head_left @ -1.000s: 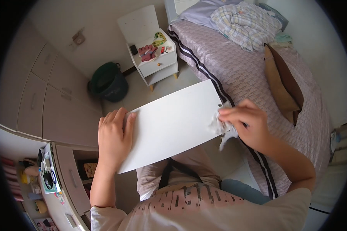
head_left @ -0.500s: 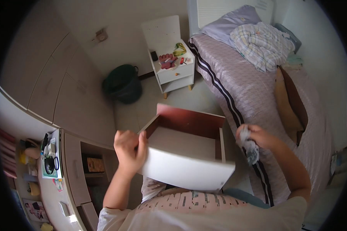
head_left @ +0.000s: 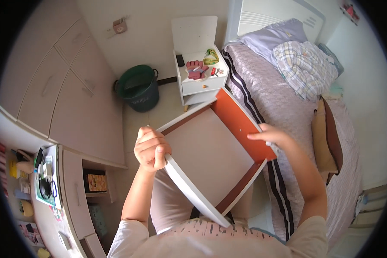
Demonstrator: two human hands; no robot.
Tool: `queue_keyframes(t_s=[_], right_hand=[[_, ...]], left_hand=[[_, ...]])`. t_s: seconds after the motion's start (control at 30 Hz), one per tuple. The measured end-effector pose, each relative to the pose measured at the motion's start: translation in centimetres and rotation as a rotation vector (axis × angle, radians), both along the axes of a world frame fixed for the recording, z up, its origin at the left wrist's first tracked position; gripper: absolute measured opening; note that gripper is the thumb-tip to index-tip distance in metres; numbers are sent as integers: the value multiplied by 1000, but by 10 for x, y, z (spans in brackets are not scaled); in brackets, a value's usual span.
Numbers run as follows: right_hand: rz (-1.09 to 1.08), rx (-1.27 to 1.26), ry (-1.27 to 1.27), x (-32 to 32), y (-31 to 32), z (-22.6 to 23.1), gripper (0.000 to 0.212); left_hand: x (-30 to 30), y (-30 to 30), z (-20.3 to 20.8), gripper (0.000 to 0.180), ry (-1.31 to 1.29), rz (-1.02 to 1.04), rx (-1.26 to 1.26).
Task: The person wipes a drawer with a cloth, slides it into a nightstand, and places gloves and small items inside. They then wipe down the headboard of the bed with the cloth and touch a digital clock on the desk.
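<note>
The drawer [head_left: 210,159] is held up in the air above the lap, between the bed [head_left: 288,112] and the cupboards, and is tilted so that its open inside faces the camera, probably to let the inside be seen. Its white front panel is gripped by the left hand [head_left: 152,148], whose fingers [head_left: 148,144] are curled tightly around the upper corner. The right hand [head_left: 271,136] is laid on the orange side wall, fingers pressed together and flat; whether something is pinched beneath cannot be told. Behind stand a white nightstand [head_left: 200,75] and a green bucket [head_left: 138,88].
</note>
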State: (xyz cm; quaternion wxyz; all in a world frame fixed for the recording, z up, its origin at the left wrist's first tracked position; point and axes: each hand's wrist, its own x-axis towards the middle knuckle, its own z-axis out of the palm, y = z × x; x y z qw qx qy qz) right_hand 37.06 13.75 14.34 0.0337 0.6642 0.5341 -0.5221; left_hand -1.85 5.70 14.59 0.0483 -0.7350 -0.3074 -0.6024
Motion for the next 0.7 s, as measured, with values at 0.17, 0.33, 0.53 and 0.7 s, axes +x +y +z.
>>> queue_keyframes(t_s=[0.17, 0.33, 0.53, 0.7], right_hand=[[-204, -65, 242, -8, 21, -59, 61], [-411, -95, 412, -30, 37, -163, 45], [-784, -166, 264, -36, 80, -321, 61], [-506, 52, 135, -21, 140, -455, 72]], left_hand=[[-19, 112, -87, 45, -37, 47, -283], [-21, 220, -216, 36, -204, 47, -849], [-38, 269, -331, 71, -551, -406, -2146], [-39, 292, -407, 81, -125, -566, -2136]])
